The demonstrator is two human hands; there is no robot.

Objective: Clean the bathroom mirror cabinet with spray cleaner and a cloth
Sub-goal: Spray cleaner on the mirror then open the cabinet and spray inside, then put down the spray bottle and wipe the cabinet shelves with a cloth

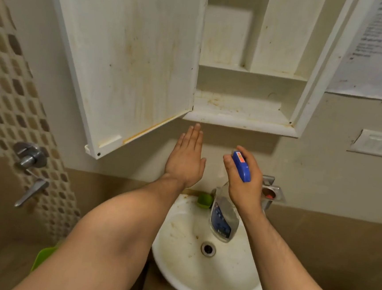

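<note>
A: Light is warm, dimmish, even. Soft shadow under the cabinet [240, 123] falls on the wall [322, 168].
B: Wide-angle bows the door [123, 65] edges. Notice [374, 45] top right is smeared, unreadable. Tile strip [11, 106] far left is blurred, spray bottle [224, 217] slightly soft.

White sink [185, 280], green object [204, 200] on its rim; chrome wall taps [31, 155]; paper notice [376, 50] above switch plate [379, 144]
</note>
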